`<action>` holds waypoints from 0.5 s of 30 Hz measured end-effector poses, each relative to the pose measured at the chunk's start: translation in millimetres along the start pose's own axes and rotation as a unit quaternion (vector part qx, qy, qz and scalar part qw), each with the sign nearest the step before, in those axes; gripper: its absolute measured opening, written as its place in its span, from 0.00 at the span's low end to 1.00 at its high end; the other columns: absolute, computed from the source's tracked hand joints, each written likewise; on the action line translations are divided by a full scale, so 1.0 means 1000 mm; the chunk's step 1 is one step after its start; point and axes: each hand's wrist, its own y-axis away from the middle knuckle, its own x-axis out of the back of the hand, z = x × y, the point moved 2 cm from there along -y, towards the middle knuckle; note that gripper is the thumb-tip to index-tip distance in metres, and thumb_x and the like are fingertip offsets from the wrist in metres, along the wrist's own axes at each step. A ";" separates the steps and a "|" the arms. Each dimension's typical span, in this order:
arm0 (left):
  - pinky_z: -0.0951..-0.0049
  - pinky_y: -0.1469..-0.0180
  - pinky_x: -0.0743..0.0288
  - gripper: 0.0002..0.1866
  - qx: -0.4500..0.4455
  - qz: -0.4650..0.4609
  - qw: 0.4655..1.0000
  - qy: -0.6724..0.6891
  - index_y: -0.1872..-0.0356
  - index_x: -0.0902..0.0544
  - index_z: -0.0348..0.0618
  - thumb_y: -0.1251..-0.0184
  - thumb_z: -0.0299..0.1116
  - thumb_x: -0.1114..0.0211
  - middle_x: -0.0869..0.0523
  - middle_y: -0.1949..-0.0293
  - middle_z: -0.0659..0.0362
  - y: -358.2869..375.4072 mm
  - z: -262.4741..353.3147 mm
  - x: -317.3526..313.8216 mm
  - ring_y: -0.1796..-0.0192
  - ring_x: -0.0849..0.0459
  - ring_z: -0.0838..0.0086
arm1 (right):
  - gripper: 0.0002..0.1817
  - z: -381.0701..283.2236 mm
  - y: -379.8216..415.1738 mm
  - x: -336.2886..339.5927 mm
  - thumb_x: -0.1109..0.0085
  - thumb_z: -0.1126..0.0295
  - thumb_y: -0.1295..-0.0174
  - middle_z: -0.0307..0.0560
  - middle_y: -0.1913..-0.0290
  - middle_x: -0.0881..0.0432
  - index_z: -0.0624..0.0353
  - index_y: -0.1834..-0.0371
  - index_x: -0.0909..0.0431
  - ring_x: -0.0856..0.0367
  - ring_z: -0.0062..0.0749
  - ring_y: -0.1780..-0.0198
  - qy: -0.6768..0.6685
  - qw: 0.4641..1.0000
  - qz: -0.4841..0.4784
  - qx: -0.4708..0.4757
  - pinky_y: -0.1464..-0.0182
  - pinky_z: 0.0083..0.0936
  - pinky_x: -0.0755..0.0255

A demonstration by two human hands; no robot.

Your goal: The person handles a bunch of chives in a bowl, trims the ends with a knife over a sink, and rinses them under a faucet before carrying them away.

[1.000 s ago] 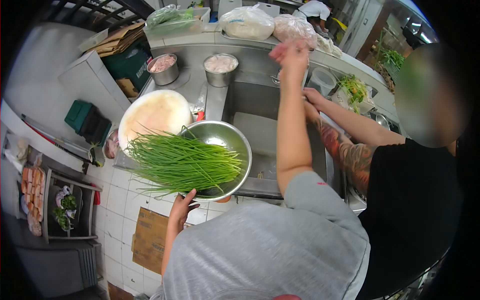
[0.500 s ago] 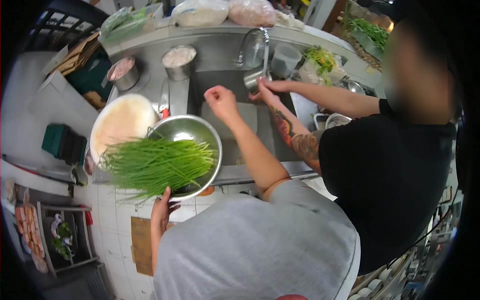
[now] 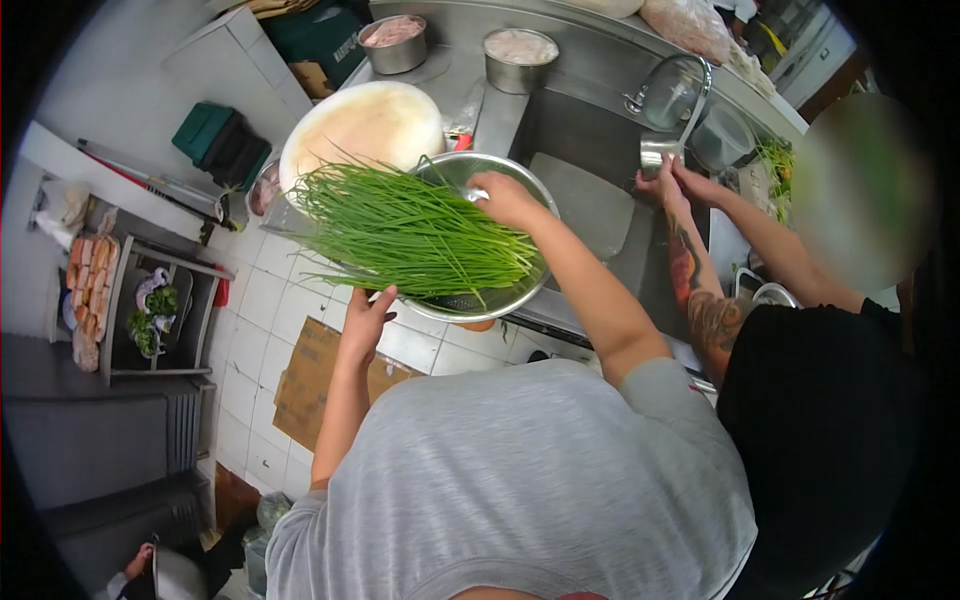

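A metal colander (image 3: 541, 197) is full of long green chives (image 3: 420, 225), whose ends hang over its left side. My left hand (image 3: 369, 318) grips the colander's near rim from below, thumb against the edge. Inside the bowl, at the far side of the chives, my right hand (image 3: 508, 201) has its fingers curled down; whether stalks are pinched in them is hidden. The colander sits between a round white chopping board (image 3: 362, 115) and the sink (image 3: 575, 130). A knife with a red handle (image 3: 462, 141) lies beside the board.
At the sink, a co-worker in black holds a metal cup (image 3: 657, 150) under the tap (image 3: 706, 85). Two metal pots, one pot (image 3: 394, 50) and another pot (image 3: 522, 55), stand behind with pale contents. A trolley (image 3: 165, 310) stands left; cardboard (image 3: 310, 385) lies on the tiled floor.
My right hand has come from above the sink into the colander, to the chives. My left hand stays at the rim. The view has turned, moving the scene rightward and up.
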 end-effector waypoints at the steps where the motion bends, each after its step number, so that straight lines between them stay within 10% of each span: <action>1: 0.69 0.55 0.26 0.29 -0.006 0.002 1.000 -0.004 0.42 0.38 0.35 0.40 0.36 0.39 0.30 0.44 0.47 0.001 -0.002 0.002 0.48 0.25 0.64 | 0.19 0.001 -0.012 -0.012 0.38 0.64 0.49 0.52 0.57 0.21 0.60 0.55 0.25 0.23 0.45 0.56 -0.015 0.999 -0.022 -0.024 0.52 0.35 0.31; 8: 0.70 0.55 0.26 0.39 -0.021 0.068 0.997 -0.031 0.36 0.49 0.30 0.42 0.36 0.37 0.33 0.42 0.43 0.026 -0.004 0.031 0.48 0.25 0.64 | 0.22 0.020 -0.038 -0.020 0.36 0.63 0.50 0.53 0.55 0.21 0.60 0.52 0.25 0.23 0.37 0.53 -0.219 0.938 -0.185 -0.198 0.51 0.30 0.31; 15: 0.75 0.58 0.27 0.39 -0.009 0.163 0.987 -0.013 0.35 0.49 0.29 0.41 0.36 0.37 0.28 0.45 0.47 0.034 -0.022 0.076 0.53 0.23 0.71 | 0.22 0.023 -0.055 -0.002 0.38 0.66 0.50 0.53 0.56 0.19 0.56 0.48 0.25 0.21 0.36 0.59 -0.065 0.956 -0.283 -0.030 0.54 0.30 0.31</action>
